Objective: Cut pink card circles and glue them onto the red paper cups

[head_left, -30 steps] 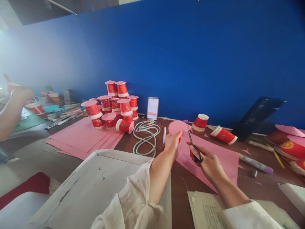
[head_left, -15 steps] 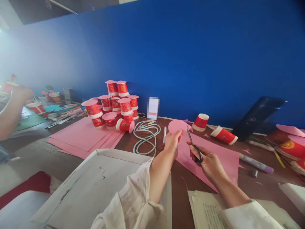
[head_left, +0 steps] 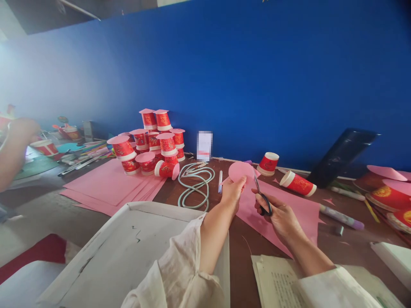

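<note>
brown table [head_left: 238, 261], pink sheets [head_left: 105, 182], tipped cup [head_left: 299, 184]

We record pale glare entering from the left, the blue partition [head_left: 240, 85] bleached there and dim toward the right, a co-worker's forearm [head_left: 10, 156] blurred, pixelation over a white card [head_left: 204, 145], the scissors [head_left: 258, 192] moderately sharp, red paper cups [head_left: 387, 195] stretched at our right edge.
</note>
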`<state>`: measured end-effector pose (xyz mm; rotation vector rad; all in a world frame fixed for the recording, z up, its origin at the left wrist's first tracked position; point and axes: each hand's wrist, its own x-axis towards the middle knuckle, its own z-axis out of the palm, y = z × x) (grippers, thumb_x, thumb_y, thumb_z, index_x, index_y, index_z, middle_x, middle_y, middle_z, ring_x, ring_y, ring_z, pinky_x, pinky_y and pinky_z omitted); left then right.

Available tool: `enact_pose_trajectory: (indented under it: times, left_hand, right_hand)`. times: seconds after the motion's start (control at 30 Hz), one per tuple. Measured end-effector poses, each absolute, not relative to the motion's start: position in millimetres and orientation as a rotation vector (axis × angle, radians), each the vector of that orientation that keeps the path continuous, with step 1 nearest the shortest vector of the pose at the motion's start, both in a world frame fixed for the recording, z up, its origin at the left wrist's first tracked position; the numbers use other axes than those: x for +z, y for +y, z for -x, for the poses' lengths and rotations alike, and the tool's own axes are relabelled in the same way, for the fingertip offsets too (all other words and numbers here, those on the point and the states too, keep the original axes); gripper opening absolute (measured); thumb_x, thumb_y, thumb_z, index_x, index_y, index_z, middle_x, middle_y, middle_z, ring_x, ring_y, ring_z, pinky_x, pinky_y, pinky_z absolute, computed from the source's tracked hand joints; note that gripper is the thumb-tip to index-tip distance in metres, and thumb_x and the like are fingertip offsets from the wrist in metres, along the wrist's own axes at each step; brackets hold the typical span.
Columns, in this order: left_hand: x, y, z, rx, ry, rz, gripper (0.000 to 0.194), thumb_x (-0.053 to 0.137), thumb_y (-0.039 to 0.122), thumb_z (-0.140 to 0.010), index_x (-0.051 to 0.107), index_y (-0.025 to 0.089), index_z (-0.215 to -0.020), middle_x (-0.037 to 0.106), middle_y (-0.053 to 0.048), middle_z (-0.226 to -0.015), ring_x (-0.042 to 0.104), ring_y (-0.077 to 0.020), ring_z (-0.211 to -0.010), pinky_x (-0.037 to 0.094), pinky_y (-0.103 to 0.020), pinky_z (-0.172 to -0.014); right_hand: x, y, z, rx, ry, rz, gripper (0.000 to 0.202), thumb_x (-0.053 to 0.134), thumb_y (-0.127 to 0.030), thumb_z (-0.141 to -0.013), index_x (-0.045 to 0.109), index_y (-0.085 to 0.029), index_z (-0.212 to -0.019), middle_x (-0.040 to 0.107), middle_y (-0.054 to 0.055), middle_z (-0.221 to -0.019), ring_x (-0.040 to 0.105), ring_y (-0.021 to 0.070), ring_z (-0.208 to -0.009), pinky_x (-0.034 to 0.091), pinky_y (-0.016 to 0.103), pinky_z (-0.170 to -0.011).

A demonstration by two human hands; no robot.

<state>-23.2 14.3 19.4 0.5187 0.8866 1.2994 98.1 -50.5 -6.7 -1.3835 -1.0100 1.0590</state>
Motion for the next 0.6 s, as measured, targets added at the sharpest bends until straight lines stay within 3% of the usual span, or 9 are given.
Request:
enact_pose_trajectory:
  times: [0.17, 0.6]
  left_hand:
    - [10.5, 21.2, 19.2, 1.273, 0.961, -0.735, 0.023, 0.073, 0.032, -0.066, 0.057, 0.015, -0.064, 0.049, 0.002, -0.054, 0.040, -0.0070, -0.049, 0.030, -0.022, -0.051]
    - [5.7, 25.8, 17.3, 1.281, 0.901, -0.659, 0.022, 0.074, 0.030, -0.065, 0.060, 0.015, -0.072, 0.054, 0.001, -0.061, 0.047, -0.0069, -0.056, 0.038, -0.020, -0.057]
  right_hand:
    - [-4.3, -50.2, -94.9, 1.046, -0.968, 1.383, 0.058, 0.074, -0.052, -0.071, 0.069, -0.018, -0.117, 0.055, 0.000, -0.067, 0.048, 0.0099, -0.060, 0.030, 0.022, -0.049]
    - [-0.7, -51.1, -92.6, 1.012, -0.959, 1.407, 0.057, 0.075, -0.054, -0.068, 0.071, -0.019, -0.113, 0.055, 0.000, -0.066, 0.048, 0.0096, -0.059, 0.031, 0.021, -0.048]
